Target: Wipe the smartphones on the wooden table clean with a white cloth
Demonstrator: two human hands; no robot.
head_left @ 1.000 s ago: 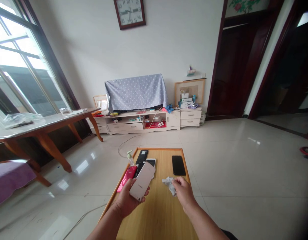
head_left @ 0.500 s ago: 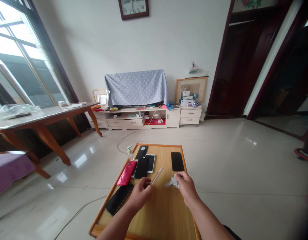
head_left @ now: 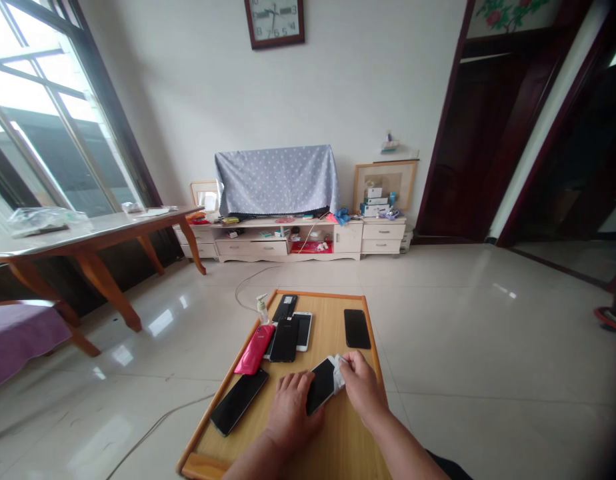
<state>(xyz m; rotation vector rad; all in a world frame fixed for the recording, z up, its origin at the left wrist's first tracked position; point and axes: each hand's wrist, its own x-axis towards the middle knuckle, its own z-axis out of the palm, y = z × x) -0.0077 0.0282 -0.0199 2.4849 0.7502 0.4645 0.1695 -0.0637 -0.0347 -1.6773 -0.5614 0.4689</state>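
Observation:
My left hand [head_left: 294,405] is closed on the left edge of a white phone with a dark screen [head_left: 321,387], held tilted above the small wooden table [head_left: 333,440]. In my right hand [head_left: 362,385] a crumpled white wipe [head_left: 339,377] is pinched, and it touches the phone's right edge. Beyond my right hand lies a black phone [head_left: 357,329]. To the left are a pink phone [head_left: 255,349] and a long black phone [head_left: 239,401]. Behind my left hand, another black phone [head_left: 285,339] overlaps a white one [head_left: 305,331].
A small pump bottle [head_left: 263,310] stands at the table's left edge beside another dark phone [head_left: 285,307]. Cables [head_left: 161,421] run over the tiled floor. A larger table [head_left: 113,227] is at the left, and a low white cabinet [head_left: 253,249] stands by the wall.
My left hand has turned the phone from edge-on to screen-up and drawn it closer. My right hand has brought the wipe against the phone's edge. The view has tilted slightly up.

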